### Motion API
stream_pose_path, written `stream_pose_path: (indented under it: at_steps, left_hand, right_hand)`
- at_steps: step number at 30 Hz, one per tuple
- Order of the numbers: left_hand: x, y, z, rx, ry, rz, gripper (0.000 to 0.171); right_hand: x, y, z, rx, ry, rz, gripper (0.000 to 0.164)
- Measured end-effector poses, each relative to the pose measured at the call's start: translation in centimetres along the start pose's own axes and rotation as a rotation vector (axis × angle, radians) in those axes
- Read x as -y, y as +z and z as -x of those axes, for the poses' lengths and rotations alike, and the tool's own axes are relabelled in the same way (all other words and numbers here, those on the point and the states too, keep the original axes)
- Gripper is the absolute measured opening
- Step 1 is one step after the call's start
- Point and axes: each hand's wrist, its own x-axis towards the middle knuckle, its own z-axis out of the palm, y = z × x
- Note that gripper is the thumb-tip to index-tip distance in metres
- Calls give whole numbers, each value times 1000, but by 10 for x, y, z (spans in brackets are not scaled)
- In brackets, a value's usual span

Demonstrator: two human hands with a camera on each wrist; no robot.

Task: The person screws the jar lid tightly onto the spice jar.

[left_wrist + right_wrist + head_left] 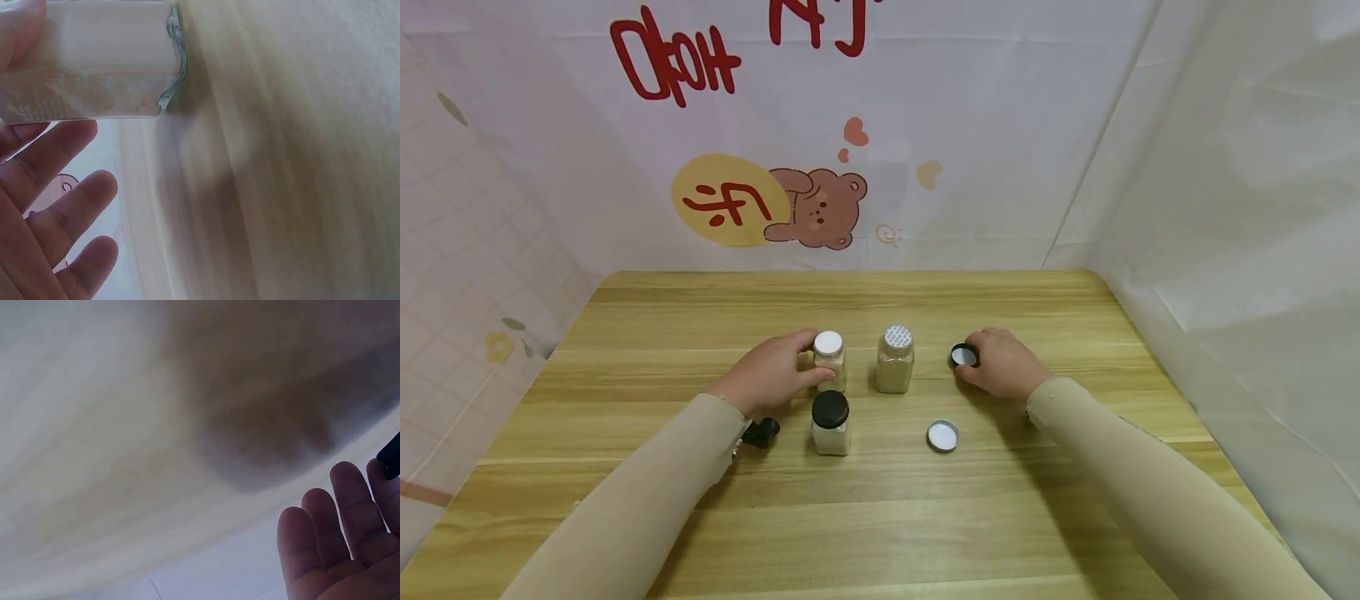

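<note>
My left hand [772, 372] grips a small clear jar [829, 379] with a white top, thumb on the near side and a finger on the far side. In the left wrist view the jar [94, 69] shows its glass base close over the wood, with the other fingers spread beside it. My right hand [1002, 367] pinches a black lid [964, 355], its white lining facing up. Only a dark edge of that lid [390, 459] shows in the right wrist view. Between the hands stands a jar with a patterned white seal [895, 362].
A jar with a black cap [831, 425] stands in front of the left hand's jar. Another lid [943, 436] lies lining up on the wooden table [880, 533], right of the capped jar. White printed sheets [1000, 108] hang behind and at the sides.
</note>
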Motion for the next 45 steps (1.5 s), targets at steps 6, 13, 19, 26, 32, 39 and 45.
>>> stream_pose_path:
  at_steps: [6,13,19,26,32,39,45]
  left_hand:
    - [1,0,0,1,-3,-1,50]
    - [1,-1,1,2,-9,-3,51]
    - [2,-2,2,5,-7,-10,49]
    - [3,-3,2,8,-9,3,48]
    - [3,-3,2,16,-11,6,48]
    - [5,-4,2,16,-5,-5,47]
    - [6,-4,2,19,-5,-2,46]
  right_hand:
    - [3,-6,-3,-37,-24,-42,31]
    - [13,-18,-2,-67,4,-113,28]
    - [24,-31,0,-78,24,-139,29]
    - [39,-49,0,-87,1,-144,34]
    - [58,-66,-2,-125,-38,-154,35]
    - [90,-82,-5,-127,-94,-122,35]
    - [115,-84,-8,-138,-165,-60,39]
